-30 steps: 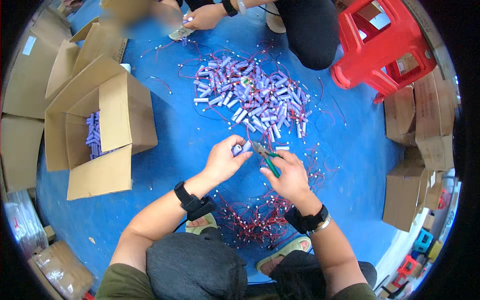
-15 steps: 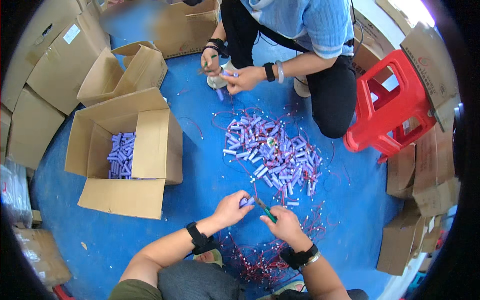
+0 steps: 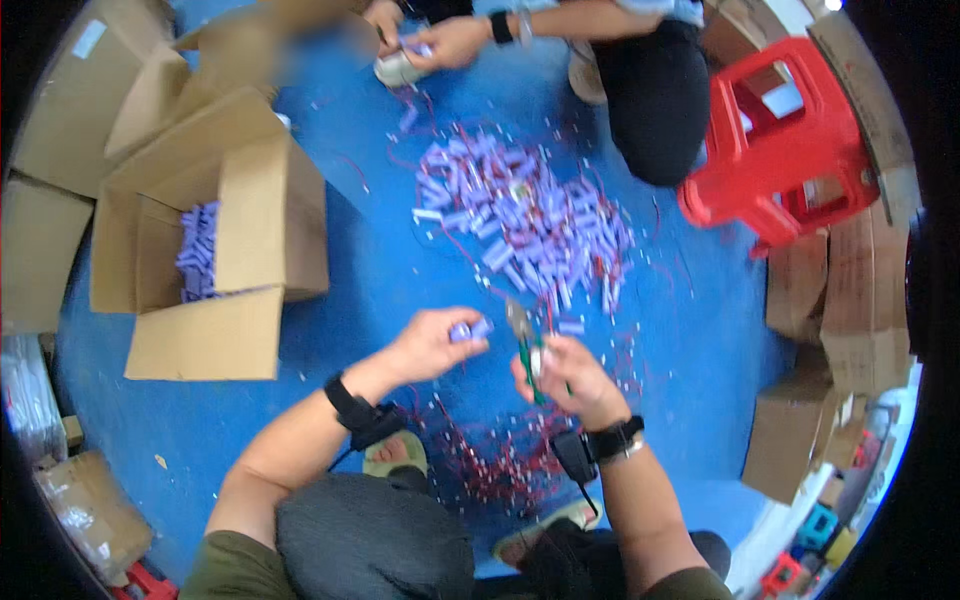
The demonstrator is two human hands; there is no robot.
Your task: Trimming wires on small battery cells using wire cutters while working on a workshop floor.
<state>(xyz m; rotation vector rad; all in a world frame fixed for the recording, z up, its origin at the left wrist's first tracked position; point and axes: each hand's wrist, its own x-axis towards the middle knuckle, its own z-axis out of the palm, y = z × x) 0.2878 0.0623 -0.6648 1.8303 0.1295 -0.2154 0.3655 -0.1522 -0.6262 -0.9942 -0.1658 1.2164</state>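
My left hand [image 3: 432,346] is closed around purple cylindrical battery cells [image 3: 470,330], their ends sticking out past the thumb and fingers. To its right, my right hand [image 3: 580,380] grips green-handled pliers [image 3: 520,325], jaws pointing away from me and apart from the cells. Something small and white shows by the pliers' handles, too blurred to name. Just beyond both hands lies a pile of purple cells [image 3: 520,215] tangled with red wires. One loose cell [image 3: 571,327] rests near my right hand.
An open cardboard box [image 3: 250,215] holding more cells stands at left. Red wire pieces [image 3: 500,460] litter the blue floor between my feet. Across the pile a co-worker's hand [image 3: 452,42] holds a purple cell. A red stool [image 3: 790,160] and cartons [image 3: 795,430] line the right.
My hands have drawn apart, and the pliers have swung from pointing at the held cells to pointing away from me. The whole view has shifted, placing the scene higher.
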